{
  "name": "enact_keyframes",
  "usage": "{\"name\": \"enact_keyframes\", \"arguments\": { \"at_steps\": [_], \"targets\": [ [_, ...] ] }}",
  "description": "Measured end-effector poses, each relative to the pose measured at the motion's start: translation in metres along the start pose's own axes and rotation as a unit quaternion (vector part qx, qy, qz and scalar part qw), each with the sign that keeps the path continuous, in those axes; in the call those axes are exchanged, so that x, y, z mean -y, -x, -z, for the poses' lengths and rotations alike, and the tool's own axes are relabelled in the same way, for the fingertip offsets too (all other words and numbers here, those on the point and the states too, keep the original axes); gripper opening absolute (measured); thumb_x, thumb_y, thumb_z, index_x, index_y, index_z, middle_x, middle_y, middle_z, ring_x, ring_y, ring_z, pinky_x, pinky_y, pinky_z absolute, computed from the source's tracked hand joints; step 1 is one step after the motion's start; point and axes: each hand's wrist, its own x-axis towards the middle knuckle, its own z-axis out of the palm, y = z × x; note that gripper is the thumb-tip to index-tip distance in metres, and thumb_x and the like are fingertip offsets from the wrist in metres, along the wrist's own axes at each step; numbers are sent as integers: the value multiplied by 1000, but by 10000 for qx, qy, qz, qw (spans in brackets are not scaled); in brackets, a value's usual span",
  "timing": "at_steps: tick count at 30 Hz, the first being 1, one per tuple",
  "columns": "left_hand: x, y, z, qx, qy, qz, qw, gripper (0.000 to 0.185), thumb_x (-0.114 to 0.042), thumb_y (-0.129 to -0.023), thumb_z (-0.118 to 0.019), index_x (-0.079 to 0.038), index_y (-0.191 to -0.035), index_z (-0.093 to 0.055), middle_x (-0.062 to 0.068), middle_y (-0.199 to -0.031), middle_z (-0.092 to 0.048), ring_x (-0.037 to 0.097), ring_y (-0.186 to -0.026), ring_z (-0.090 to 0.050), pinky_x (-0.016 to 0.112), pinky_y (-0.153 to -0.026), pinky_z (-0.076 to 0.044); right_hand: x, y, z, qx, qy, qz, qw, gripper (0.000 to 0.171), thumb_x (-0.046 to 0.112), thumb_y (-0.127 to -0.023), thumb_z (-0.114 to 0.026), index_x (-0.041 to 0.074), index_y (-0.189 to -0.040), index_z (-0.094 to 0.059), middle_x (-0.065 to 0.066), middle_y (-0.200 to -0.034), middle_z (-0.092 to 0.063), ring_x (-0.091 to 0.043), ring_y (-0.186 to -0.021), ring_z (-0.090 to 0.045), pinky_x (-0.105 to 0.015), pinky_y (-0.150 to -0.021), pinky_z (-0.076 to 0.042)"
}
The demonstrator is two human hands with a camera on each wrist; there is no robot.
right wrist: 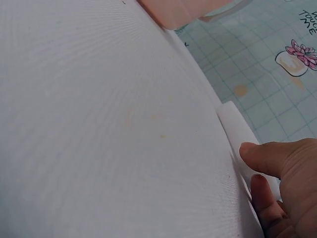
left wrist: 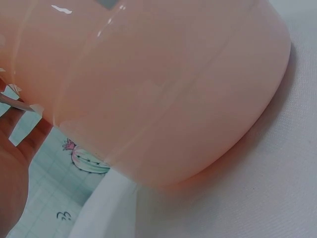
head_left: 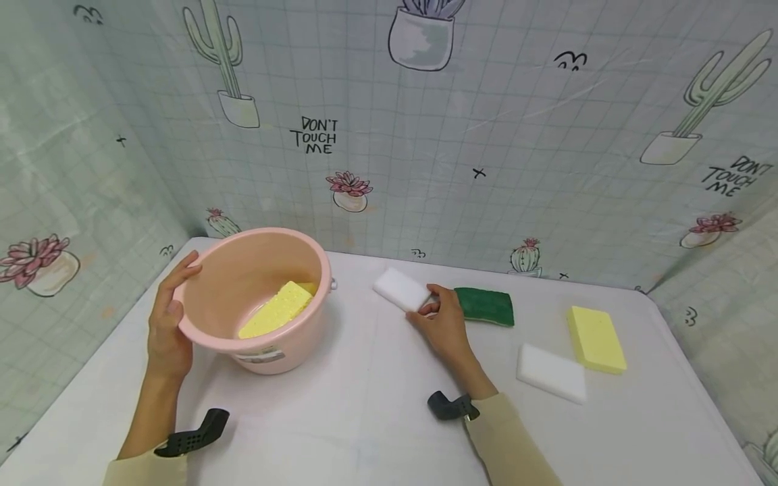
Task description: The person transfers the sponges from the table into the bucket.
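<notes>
- Overhead, a white table (head_left: 365,405) is carrying everything, its cloth-like top faintly spotted in the right wrist view.
- Pale green gridded sheeting (head_left: 486,101) printed with cacti, pink flowers and "DON'T TOUCH ME" is walling in the table on three sides.
- On the left, the left hand (head_left: 165,324) is gripping the rim of a pink bucket (head_left: 304,324), thumb inside and fingers curled over the edge.
- Inside the bucket, a yellow sponge (head_left: 276,312) is leaning against the wall.
- Near the middle, the right hand (head_left: 446,322) is pinching the near end of a white sponge (head_left: 398,289) lying on the table between thumb and fingers.
- Just beside that hand, a green scouring pad (head_left: 485,306) is lying flat.
- Farther right, a second white sponge (head_left: 552,373) and a second yellow sponge (head_left: 595,339) are resting close together.
</notes>
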Motion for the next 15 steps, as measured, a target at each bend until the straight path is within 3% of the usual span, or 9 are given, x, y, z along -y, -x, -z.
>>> {"name": "enact_keyframes", "arguments": {
  "at_steps": [15],
  "targets": [
    [0, 1, 1, -97, -189, 114, 9997, 50, -30, -92, -50, -2, -133, -52, 10, -152, -28, 28, -138, -24, 21, -101, -37, 7, 1, 6, 188, -964, -319, 9947, 62, 8, -83, -73, 6, -138, -44, -11, -128, -42, -21, -88, -56, -21, -69, -50]
  ]
}}
